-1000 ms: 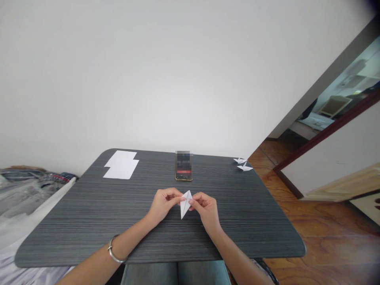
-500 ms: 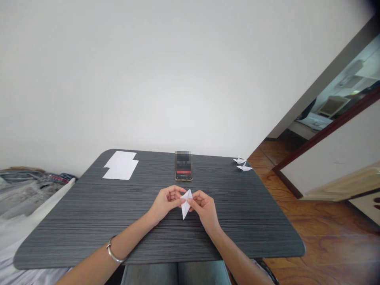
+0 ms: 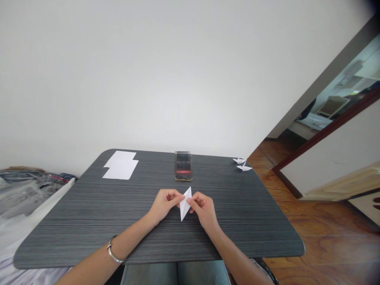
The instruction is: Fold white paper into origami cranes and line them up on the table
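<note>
A narrow, pointed piece of folded white paper (image 3: 185,204) is held just above the dark wood-grain table (image 3: 89,221). My left hand (image 3: 164,203) pinches its left edge with fingers curled. My right hand (image 3: 203,208) pinches the right edge near the upper tip. A silver bangle (image 3: 113,250) sits on my left wrist.
A phone (image 3: 183,166) lies on the table just beyond my hands. Two white sheets (image 3: 121,165) lie at the far left corner. Two small folded paper figures (image 3: 242,164) sit at the far right edge. Cloth is piled at the left; wooden floor and a doorway lie to the right.
The folded paper has become narrower and stands a little more upright as my fingers shift along its edges. My hands stay in the same place.
</note>
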The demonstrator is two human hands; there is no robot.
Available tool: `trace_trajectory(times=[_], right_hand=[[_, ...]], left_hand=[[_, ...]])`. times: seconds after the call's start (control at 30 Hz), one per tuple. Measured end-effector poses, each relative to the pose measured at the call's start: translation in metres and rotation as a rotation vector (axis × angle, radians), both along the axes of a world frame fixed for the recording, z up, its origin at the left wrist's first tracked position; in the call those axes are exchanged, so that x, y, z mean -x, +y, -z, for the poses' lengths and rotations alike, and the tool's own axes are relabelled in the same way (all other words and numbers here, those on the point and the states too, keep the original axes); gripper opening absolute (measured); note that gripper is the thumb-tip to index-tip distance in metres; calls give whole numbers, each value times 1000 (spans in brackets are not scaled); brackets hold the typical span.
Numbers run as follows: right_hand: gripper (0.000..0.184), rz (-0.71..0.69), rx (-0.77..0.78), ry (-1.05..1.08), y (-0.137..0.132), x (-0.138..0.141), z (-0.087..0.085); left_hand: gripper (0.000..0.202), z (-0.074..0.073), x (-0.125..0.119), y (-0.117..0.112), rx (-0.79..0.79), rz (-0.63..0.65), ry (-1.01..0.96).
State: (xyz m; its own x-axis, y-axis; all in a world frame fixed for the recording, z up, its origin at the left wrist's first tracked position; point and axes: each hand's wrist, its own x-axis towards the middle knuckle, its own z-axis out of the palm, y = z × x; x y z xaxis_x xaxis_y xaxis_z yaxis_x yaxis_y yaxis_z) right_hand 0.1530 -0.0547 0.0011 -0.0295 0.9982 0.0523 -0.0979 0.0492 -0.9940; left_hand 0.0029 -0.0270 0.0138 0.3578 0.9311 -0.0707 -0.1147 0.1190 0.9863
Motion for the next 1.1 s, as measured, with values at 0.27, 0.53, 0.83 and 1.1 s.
trace_trajectory(times=[0.27, 0.53, 0.83, 1.1], right_hand=[[20, -11, 28, 41, 0, 1, -3], [23, 35, 33, 76, 1, 1, -3], [25, -6, 59, 79, 2, 1, -1], [25, 16, 19, 0, 1, 2, 1]], left_hand=[[27, 3, -2, 0, 6, -54, -60], [33, 1, -2, 0, 70, 24, -109], [30, 6, 0, 1, 7, 68, -49], [35, 8, -2, 1, 64, 92, -40]])
